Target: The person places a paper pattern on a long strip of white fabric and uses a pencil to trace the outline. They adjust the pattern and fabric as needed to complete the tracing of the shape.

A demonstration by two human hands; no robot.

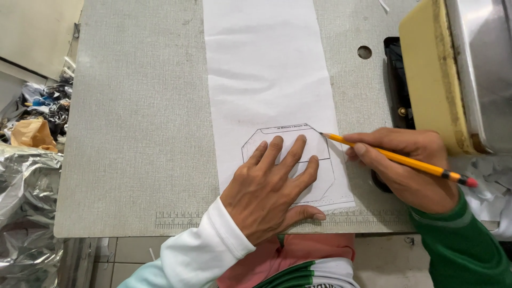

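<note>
The left hand point(272, 184) lies flat, fingers spread, on a card shape point(288, 160). The right hand point(408, 168) grips a pencil point(394, 157), its tip at the shape's top right edge. Under them, a white strip point(266, 69) runs up the bench point(133, 133). Left is bare; a machine point(453, 69) crowds the right.

Grey woven-look counter point(133, 133) w/ white fabric strip point(266, 69), yellow pencil point(394, 156) w/ black band & red eraser, white sleeve point(202, 250) vs green sleeve point(464, 250), cream-yellow foam pad point(429, 74).

Sewing workshop: sewing machine point(469, 69), ruler-edged worktable point(133, 133).
</note>
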